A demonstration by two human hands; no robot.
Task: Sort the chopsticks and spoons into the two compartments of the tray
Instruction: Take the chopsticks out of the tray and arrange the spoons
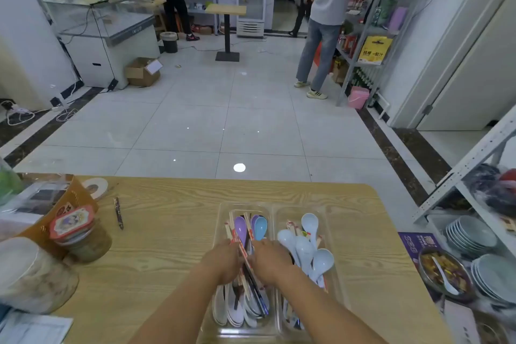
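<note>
A clear two-compartment tray point(273, 217) sits on the near part of a wooden table point(173, 246), and both hands meet over its left compartment point(220, 232). The left hand point(223, 261) has its fingers curled round a bundle of paper-sleeved chopsticks point(242, 248) that slants up between the two hands. The right hand point(268, 260) presses in from the other side with its fingers bent down against the same bundle; whether it grips it is hidden. Beyond the hands, a purple spoon point(240, 227) and a blue spoon point(260, 227) lie in that compartment among more sleeved sticks, and white spoons point(236, 313) are heaped at its near end. The right compartment point(332, 234) holds pale blue spoons point(304, 248) lying over a few wrapped sticks. A pen point(118, 213) and a lidded jar point(83, 243) stand well apart to the left
</note>
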